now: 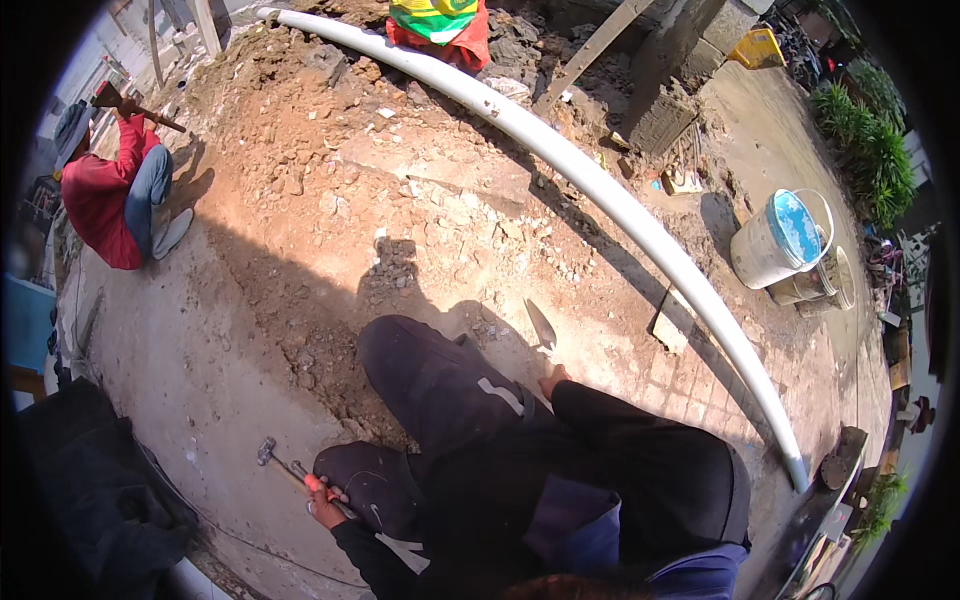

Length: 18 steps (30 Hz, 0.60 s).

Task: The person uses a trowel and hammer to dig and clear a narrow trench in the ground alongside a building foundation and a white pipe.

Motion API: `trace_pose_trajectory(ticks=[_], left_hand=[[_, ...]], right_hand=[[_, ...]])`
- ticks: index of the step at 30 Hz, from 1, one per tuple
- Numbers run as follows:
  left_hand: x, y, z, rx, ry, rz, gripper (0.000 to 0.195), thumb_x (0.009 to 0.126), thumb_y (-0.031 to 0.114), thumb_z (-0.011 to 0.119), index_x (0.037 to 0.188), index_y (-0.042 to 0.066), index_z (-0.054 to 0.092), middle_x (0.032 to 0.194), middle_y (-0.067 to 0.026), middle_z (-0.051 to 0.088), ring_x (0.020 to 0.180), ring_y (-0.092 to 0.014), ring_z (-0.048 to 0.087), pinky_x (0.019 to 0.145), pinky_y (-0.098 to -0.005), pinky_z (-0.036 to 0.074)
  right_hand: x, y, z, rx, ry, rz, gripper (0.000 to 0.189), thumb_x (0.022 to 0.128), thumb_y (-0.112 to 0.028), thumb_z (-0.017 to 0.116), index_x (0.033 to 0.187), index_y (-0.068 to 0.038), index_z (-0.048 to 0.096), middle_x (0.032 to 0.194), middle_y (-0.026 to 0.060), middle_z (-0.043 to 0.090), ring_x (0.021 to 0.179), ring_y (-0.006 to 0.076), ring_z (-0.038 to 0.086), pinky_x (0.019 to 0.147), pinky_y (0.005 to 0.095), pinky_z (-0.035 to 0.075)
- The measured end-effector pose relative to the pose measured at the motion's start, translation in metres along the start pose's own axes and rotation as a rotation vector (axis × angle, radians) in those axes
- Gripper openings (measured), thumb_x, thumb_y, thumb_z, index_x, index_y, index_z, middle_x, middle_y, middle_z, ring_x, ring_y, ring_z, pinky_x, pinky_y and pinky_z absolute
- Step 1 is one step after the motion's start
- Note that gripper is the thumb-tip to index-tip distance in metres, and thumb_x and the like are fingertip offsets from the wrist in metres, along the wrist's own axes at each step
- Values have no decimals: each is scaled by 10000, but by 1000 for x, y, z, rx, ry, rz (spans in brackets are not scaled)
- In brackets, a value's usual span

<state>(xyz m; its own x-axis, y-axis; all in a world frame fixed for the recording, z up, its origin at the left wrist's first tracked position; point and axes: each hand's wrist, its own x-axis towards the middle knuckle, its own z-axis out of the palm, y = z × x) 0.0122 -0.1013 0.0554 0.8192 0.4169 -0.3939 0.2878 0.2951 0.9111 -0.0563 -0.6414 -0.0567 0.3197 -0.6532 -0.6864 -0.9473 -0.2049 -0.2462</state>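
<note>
Low beside my bent knee, my left hand (328, 508) is closed around a small hammer (268, 452) with a wooden handle. The same hand also grips a second tool with an orange-red part (312, 482); its kind is hard to tell. My right hand (553, 381) holds a pointed trowel (541, 324) by its handle, the blade aimed away from me over the sunlit ground. Loose soil and rubble (390, 262) lie in front of my knees. My dark sleeves and trousers cover much of the near ground.
A long white pipe (570, 161) crosses the ground ahead and to the right. Buckets (776, 240) stand beyond it, near a wooden prop (592, 56). At far left a person in red (105, 195) crouches, holding a long-handled tool (139, 111). Black cloth (97, 465) lies near left.
</note>
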Motion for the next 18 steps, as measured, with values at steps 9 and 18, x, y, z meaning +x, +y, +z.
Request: trace_pose_trajectory(ticks=[9, 18], left_hand=[[70, 24, 49, 194, -197, -17, 162, 896, 191, 554, 962, 44, 531, 697, -60, 551, 432, -143, 497, 336, -279, 419], [81, -2, 64, 159, -239, 30, 311, 896, 215, 606, 1126, 12, 557, 767, -74, 605, 495, -142, 517, 423, -281, 456]], right_hand=[[-7, 5, -38, -166, 196, 79, 515, 794, -268, 606, 1281, -140, 497, 1347, 153, 444, 1242, 312, 460, 999, 442, 391], [-111, -164, -86, 559, 57, -959, 317, 870, -186, 619, 1153, -45, 603, 1146, 175, 576, 1083, 333, 563, 939, 363, 433]])
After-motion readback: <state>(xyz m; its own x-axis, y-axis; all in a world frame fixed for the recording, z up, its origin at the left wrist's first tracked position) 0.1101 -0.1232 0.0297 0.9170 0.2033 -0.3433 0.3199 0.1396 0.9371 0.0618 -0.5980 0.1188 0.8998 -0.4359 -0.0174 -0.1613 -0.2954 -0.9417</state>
